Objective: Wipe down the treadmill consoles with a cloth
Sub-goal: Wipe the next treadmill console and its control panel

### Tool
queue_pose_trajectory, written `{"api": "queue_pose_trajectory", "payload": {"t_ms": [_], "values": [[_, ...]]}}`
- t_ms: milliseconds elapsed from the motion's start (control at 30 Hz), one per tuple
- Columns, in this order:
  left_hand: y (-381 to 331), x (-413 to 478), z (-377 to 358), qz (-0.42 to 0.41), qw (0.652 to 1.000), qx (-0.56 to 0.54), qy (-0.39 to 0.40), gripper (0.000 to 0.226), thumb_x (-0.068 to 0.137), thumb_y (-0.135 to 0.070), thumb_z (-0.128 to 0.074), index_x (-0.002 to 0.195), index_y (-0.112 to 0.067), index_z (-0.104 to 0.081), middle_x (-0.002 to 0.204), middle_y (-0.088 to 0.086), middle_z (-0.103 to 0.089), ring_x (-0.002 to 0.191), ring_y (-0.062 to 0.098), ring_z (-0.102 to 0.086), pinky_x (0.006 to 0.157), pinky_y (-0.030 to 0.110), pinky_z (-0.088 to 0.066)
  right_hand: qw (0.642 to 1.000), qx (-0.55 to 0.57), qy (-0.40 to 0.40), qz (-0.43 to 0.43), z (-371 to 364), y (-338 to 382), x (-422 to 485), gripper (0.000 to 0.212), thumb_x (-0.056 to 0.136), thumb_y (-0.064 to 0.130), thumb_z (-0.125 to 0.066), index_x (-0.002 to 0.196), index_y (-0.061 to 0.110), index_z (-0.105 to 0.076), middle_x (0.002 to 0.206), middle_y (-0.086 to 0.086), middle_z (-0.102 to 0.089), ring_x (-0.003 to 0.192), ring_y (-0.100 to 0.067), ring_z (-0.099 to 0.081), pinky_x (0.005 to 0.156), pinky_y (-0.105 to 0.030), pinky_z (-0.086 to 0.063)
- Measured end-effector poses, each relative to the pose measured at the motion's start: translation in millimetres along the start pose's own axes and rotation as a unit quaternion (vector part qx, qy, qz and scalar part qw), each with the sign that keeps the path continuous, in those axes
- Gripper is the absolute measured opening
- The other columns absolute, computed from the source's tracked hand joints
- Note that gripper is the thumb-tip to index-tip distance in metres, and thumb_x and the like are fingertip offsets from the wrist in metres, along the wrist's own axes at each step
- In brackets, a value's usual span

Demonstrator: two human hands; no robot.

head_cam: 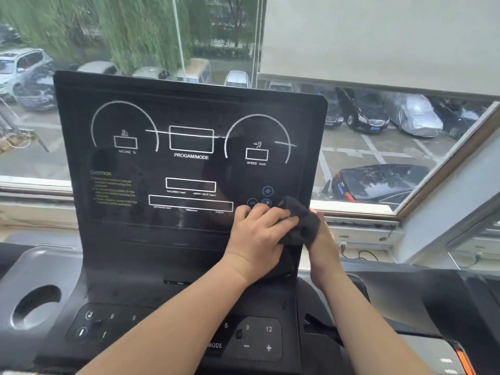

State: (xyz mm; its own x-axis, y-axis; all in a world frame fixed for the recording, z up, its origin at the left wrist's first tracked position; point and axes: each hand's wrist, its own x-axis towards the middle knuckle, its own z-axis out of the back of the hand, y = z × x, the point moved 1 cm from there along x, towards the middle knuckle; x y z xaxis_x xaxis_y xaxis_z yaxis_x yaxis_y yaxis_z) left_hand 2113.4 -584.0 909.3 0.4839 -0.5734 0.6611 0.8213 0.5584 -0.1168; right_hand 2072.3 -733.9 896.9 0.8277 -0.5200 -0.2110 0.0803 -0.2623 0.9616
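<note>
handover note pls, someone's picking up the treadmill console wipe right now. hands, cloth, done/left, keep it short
Left hand: fingers curled on the dark cloth, pressing it on the front of the display panel at its lower right corner.
Right hand: at the panel's right edge behind the cloth; fingers hidden, grip unclear.
Cloth: bunched over that corner, beside the round touch buttons.
Done: wiping is at the lower right corner; which areas are already clean cannot be told.
Left, likely: rest of the panel, the keypad deck, the cup holder, then any other consoles.
</note>
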Motion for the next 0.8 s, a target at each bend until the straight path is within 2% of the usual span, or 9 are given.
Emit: {"api": "queue_pose_trajectory", "payload": {"t_ms": [133,200,267,333,400,500,633,700,800], "values": [[11.7,-2.6,9.4,-0.059,0.997,0.04,0.01,0.046,0.079,-0.014,-0.064,0.122,-0.028,-0.074,0.124,-0.01,-0.07,0.1,0.026,-0.065,0.084,0.045,-0.044,1.0,-0.016,0.01,-0.021,-3.4,6.6,-11.2,0.045,0.108,0.045,-0.039,0.099,0.027,-0.08,0.104,-0.003,-0.079,0.104,-0.02,-0.07,0.088,-0.033,-0.05],[24.5,-3.8,21.3,-0.088,0.993,0.082,0.015,0.047,0.082,-0.014,-0.055,0.123,-0.029,-0.073,0.126,-0.011,-0.069,0.1,0.025,-0.065,0.085,0.045,-0.042,0.999,-0.033,0.024,-0.013,-3.3,9.8,-15.7,0.047,0.11,0.044,-0.034,0.114,0.024,-0.076,0.112,0.002,-0.079,0.109,-0.012,-0.07,0.088,-0.029,-0.049],[49.1,-3.6,43.3,-0.075,0.99,0.12,0.003,0.05,0.079,-0.014,-0.058,0.123,-0.031,-0.072,0.128,-0.013,-0.069,0.102,0.024,-0.065,0.086,0.045,-0.039,0.997,-0.068,0.038,0.001,-5.1,13.4,-21.7,0.048,0.11,0.046,-0.03,0.121,0.029,-0.073,0.115,0.013,-0.077,0.111,-0.003,-0.068,0.09,-0.026,-0.047],[81.4,-5.6,73.3,-0.015,0.988,0.151,-0.018,0.053,0.073,-0.015,-0.068,0.124,-0.031,-0.072,0.129,-0.014,-0.068,0.104,0.024,-0.065,0.086,0.045,-0.037,0.993,-0.116,0.032,0.009,-6.7,13.4,-27.7,0.045,0.11,0.05,-0.029,0.123,0.036,-0.069,0.117,0.019,-0.074,0.115,-0.002,-0.064,0.098,-0.03,-0.047],[112.7,-9.9,103.7,0.075,0.983,0.165,-0.032,0.054,0.071,-0.018,-0.07,0.124,-0.031,-0.072,0.129,-0.013,-0.069,0.104,0.026,-0.064,0.084,0.045,-0.037,0.99,-0.14,0.011,0.006,-9.4,10.6,-31.7,0.042,0.109,0.049,-0.03,0.136,0.04,-0.06,0.132,0.021,-0.064,0.126,-0.006,-0.055,0.116,-0.039,-0.039],[136.4,-19.3,124.8,0.188,0.97,0.148,-0.046,0.052,0.073,-0.022,-0.065,0.124,-0.025,-0.071,0.126,-0.008,-0.07,0.099,0.034,-0.064,0.08,0.045,-0.043,0.985,-0.164,-0.045,0.003,-17.9,11.3,-35.7,0.047,0.11,0.038,-0.038,0.155,0.027,-0.042,0.15,0.01,-0.049,0.136,-0.016,-0.046,0.119,-0.038,-0.033],[111.7,-27.4,103.1,0.307,0.948,0.036,-0.083,0.046,0.076,-0.012,-0.078,0.121,-0.017,-0.074,0.12,0.0,-0.07,0.094,0.036,-0.062,0.082,0.047,-0.054,0.946,-0.271,-0.106,0.142,-37.2,20.4,-54.6,0.055,0.103,0.026,-0.053,0.155,0.017,-0.036,0.15,0.003,-0.04,0.146,-0.02,-0.036,0.12,-0.036,-0.03],[96.9,-34.8,89.9,0.278,0.959,0.02,-0.058,0.047,0.075,-0.01,-0.082,0.12,-0.016,-0.074,0.117,0.001,-0.07,0.093,0.034,-0.062,0.081,0.046,-0.056,0.929,-0.305,-0.082,0.194,-51.0,17.0,-69.4,0.06,0.101,0.023,-0.057,0.156,0.017,-0.035,0.155,0.001,-0.034,0.149,-0.016,-0.028,0.122,-0.034,-0.026],[95.1,-39.3,89.0,0.148,0.988,0.052,-0.003,0.047,0.072,-0.014,-0.083,0.118,-0.02,-0.076,0.114,-0.004,-0.07,0.093,0.03,-0.063,0.072,0.043,-0.059,0.901,-0.316,-0.072,0.288,-66.5,10.5,-90.8,0.062,0.096,0.013,-0.064,0.154,0.014,-0.041,0.149,-0.001,-0.037,0.143,-0.015,-0.032,0.119,-0.03,-0.028]]}}
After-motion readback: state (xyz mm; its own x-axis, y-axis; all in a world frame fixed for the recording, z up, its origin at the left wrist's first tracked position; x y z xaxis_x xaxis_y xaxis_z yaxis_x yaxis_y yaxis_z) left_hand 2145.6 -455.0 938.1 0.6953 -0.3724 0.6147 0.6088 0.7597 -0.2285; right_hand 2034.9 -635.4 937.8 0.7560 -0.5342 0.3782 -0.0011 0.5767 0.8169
